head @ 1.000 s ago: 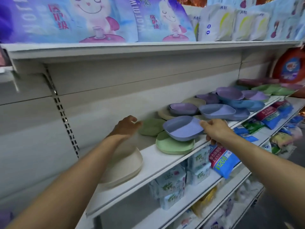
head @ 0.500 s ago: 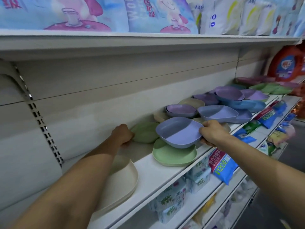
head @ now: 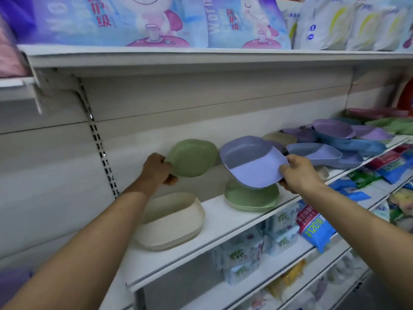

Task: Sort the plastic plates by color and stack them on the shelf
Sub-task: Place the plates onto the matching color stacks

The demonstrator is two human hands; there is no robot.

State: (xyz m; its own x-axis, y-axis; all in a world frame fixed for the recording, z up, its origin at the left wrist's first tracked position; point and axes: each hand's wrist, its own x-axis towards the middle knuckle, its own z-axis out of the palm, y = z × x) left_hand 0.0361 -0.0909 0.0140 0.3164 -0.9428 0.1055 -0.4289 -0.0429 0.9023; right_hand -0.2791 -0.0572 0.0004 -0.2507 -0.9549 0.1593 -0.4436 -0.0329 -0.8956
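Green plate (head: 193, 157); lavender-blue plate (head: 252, 164); green stack (head: 251, 199); cream stack (head: 172, 222); white shelf (head: 223, 218).

- Left hand (head: 157, 170) grips a tilted green plastic plate (head: 193, 158) above the white shelf (head: 225, 217).
- Right hand (head: 300, 174) holds a lavender plastic plate (head: 252, 164).

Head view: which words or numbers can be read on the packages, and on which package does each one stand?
"医护级": red, on the blue-and-pink cartoon soft pack on the top white shelf, and again on the similar cartoon pack beside it.
"120克": on the blue-and-red plastic bag at lower right.
White soft packs and leaf-printed tissue packs: print too blurred to read.
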